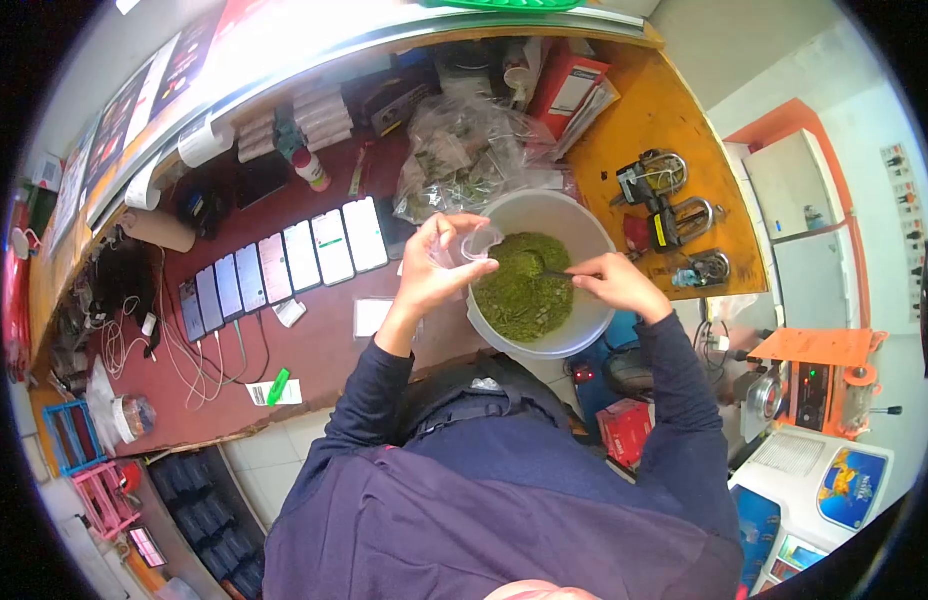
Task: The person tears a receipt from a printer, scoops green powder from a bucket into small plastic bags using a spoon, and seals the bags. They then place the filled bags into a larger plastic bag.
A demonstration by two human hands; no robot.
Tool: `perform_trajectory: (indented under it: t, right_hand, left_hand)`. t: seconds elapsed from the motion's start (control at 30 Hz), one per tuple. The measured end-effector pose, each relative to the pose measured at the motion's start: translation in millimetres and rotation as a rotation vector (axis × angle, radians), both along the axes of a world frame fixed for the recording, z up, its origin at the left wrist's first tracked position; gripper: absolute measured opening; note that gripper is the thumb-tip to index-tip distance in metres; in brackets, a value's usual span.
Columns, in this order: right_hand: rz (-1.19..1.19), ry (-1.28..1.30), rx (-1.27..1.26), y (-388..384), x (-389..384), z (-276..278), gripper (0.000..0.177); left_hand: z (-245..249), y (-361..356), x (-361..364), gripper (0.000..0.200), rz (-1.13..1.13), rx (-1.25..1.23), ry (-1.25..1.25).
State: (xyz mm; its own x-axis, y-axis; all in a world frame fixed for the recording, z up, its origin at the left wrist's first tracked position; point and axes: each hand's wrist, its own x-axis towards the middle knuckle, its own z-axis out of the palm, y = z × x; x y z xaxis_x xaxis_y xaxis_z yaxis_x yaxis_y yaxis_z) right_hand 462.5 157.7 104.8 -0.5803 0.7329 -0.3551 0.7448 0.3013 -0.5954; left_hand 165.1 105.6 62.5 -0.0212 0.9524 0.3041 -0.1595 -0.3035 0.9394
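A white bucket [582, 225] stands at the table's right end, holding a heap of green, crumbly, leafy-looking stuff [519, 305]. My left hand [432, 268] is at the bucket's left rim, its thumb and fingers closed round a small transparent plastic cup [481, 241]. The cup is tilted, with its mouth toward the heap. At the right side of the bucket, my right hand [620, 286] grips the handle of a dark spoon [556, 273]. The spoon's bowl lies in the green stuff and is partly covered by it.
Several phones [299, 255] stand in a row on the reddish table [329, 345], with white cables [199, 370] beside them. Behind the bucket lies a transparent plastic bag [459, 150]. Padlocks [689, 215] rest on the wooden shelf at right. A green marker [279, 386] lies near the front edge.
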Motion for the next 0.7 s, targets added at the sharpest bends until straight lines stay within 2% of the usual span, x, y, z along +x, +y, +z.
perform_trajectory:
  t: [0.1,0.2,0.23,0.27,0.33,0.37,0.5,0.57,0.67,0.7]
  right_hand:
    - [-0.177,0.076,-0.112,-8.9,5.1,48.2,0.027]
    - [-0.202,0.17,-0.118,-13.8,11.8,68.9,0.028]
    - [-0.155,0.174,-0.001,-18.0,8.6,76.4,0.026]
    - [-0.163,0.176,0.002,-21.8,4.3,78.5,0.026]
    - [-0.034,-0.111,0.461,-29.4,-3.6,79.9,0.023]
    - [-0.049,-0.14,0.546,-33.5,-3.8,74.2,0.023]
    - [-0.123,-0.121,0.64,-41.2,0.0,75.6,0.024]
    - [-0.318,-0.068,0.56,-44.0,5.8,84.8,0.027]
    - [-0.244,-0.177,0.565,-45.7,12.6,63.6,0.028]
    - [-0.173,-0.106,0.643,-47.7,7.5,52.1,0.031]
  left_hand:
    - [4.8,2.3,15.9,0.055,-0.014,-0.033,0.118]
    - [3.9,8.6,35.0,0.058,-0.017,0.014,0.263]
    - [2.6,10.9,42.9,0.058,-0.025,0.023,0.297]
    - [1.5,12.7,50.2,0.058,-0.033,0.033,0.33]
    - [7.8,15.0,62.6,0.057,-0.034,0.011,0.371]
    - [11.5,16.6,67.6,0.056,-0.043,0.002,0.371]
    - [9.8,22.0,77.1,0.055,0.013,0.027,0.384]
    - [10.3,21.8,78.9,0.056,0.045,0.047,0.328]
    - [10.1,19.9,77.1,0.058,0.072,0.062,0.291]
    - [9.9,18.5,76.7,0.059,0.071,0.057,0.313]
